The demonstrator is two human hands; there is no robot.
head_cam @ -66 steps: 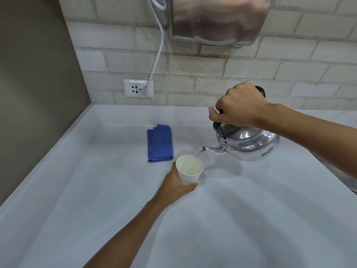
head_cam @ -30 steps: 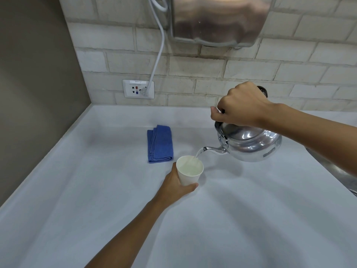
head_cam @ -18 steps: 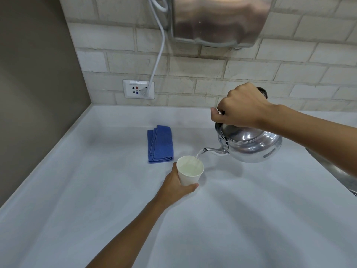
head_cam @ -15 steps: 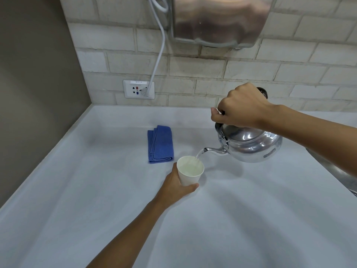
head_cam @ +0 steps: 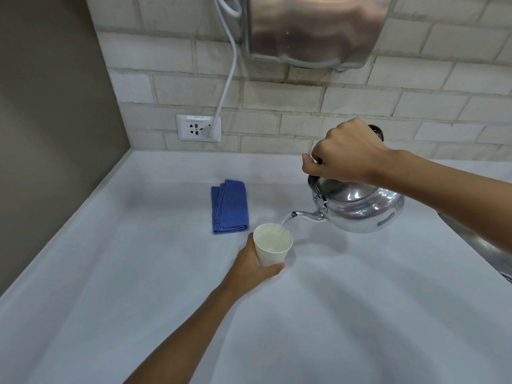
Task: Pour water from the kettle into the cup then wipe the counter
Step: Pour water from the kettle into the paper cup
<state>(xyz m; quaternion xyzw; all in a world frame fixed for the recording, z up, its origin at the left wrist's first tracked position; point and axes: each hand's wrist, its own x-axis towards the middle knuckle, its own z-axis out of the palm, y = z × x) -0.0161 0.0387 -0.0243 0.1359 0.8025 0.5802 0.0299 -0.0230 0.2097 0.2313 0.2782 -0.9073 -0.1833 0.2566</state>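
A shiny steel kettle [head_cam: 360,209] hangs tilted above the white counter [head_cam: 138,286], its spout pointing left. My right hand [head_cam: 343,152] grips its dark top handle. A thin stream of water runs from the spout into a white paper cup [head_cam: 273,245] that stands on the counter. My left hand [head_cam: 249,268] wraps around the cup's lower left side. The cup holds water well up its wall. A folded blue cloth [head_cam: 229,206] lies flat just behind and left of the cup.
A brick wall with a wall socket [head_cam: 198,128] and a white cable [head_cam: 227,79] runs along the back. A steel dispenser [head_cam: 315,29] hangs above. A grey wall [head_cam: 50,134] closes the left side. A metal sink rim [head_cam: 484,248] shows at right.
Water keeps running from the spout and the level in the cup has risen. The kettle and both hands have stayed almost where they were.
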